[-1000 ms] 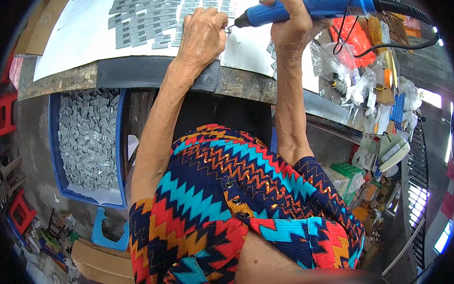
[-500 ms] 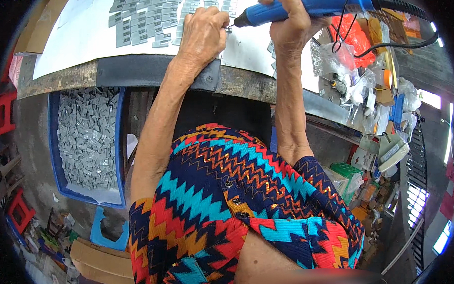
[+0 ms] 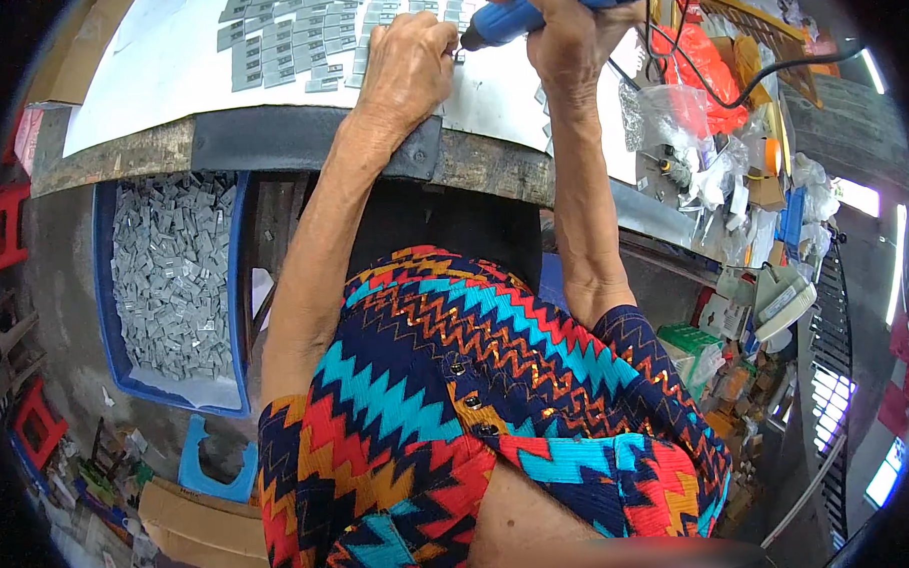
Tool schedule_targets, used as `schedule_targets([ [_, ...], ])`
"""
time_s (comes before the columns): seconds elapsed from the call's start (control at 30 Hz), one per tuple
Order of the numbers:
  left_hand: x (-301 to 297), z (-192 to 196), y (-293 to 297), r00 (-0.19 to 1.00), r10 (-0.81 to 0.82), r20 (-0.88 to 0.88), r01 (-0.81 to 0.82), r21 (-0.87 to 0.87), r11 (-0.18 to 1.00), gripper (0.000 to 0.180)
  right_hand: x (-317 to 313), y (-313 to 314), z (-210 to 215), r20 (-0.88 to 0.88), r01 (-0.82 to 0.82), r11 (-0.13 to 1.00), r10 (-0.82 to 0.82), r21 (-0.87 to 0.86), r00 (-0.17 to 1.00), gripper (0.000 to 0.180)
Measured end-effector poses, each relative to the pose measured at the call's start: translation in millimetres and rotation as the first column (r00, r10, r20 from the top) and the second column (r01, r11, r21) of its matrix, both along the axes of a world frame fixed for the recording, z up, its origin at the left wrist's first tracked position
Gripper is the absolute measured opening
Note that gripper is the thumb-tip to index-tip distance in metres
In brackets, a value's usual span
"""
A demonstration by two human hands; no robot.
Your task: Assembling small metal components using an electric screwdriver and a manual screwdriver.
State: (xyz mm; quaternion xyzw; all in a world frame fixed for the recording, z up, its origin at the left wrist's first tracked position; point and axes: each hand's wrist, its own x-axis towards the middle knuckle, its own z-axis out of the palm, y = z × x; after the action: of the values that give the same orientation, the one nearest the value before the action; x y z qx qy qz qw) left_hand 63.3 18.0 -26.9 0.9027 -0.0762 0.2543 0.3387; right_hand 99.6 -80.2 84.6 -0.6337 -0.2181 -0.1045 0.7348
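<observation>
My right hand (image 3: 566, 35) grips a blue electric screwdriver (image 3: 525, 11), its tip pointing left toward my left hand. My left hand (image 3: 407, 65) rests on the white sheet (image 3: 147, 89) on the workbench, its fingers pinched around a small grey part at the tool's tip; the part itself is mostly hidden. Rows of small grey metal pieces (image 3: 296, 39) lie on the sheet just left of and beyond my left hand. A black cable (image 3: 728, 84) runs from the tool off to the right.
A blue crate (image 3: 237, 292) full of grey metal pieces sits on the floor at left under the bench. Plastic bags (image 3: 700, 135), an orange bag and small boxes clutter the bench at right. Red stools stand at far left, cardboard (image 3: 203, 528) and a blue stool below.
The view has tilted down a little, so hands and tool sit higher in the picture. Both hands keep their hold at the same spot on the sheet.
</observation>
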Motion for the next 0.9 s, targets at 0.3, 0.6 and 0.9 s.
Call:
schedule_targets([
  [0.3,7.4,-6.8,1.1,0.990,-0.094,0.107,0.115,-0.216,0.970,0.011,3.8,12.7,10.7,-0.042,-0.040,0.944,0.028,-0.328,0.999,0.015],
  [0.6,8.1,-9.7,0.3,0.983,-0.134,0.128,0.160,-0.222,0.962,0.015,1.0,11.6,0.9,0.026,0.032,0.945,-0.025,-0.327,0.999,0.013],
  [0.9,6.4,-7.8,-0.8,0.993,-0.095,0.074,0.107,-0.190,0.976,0.015,17.3,5.9,-18.4,0.299,0.056,0.971,0.017,-0.233,0.954,0.013],
])
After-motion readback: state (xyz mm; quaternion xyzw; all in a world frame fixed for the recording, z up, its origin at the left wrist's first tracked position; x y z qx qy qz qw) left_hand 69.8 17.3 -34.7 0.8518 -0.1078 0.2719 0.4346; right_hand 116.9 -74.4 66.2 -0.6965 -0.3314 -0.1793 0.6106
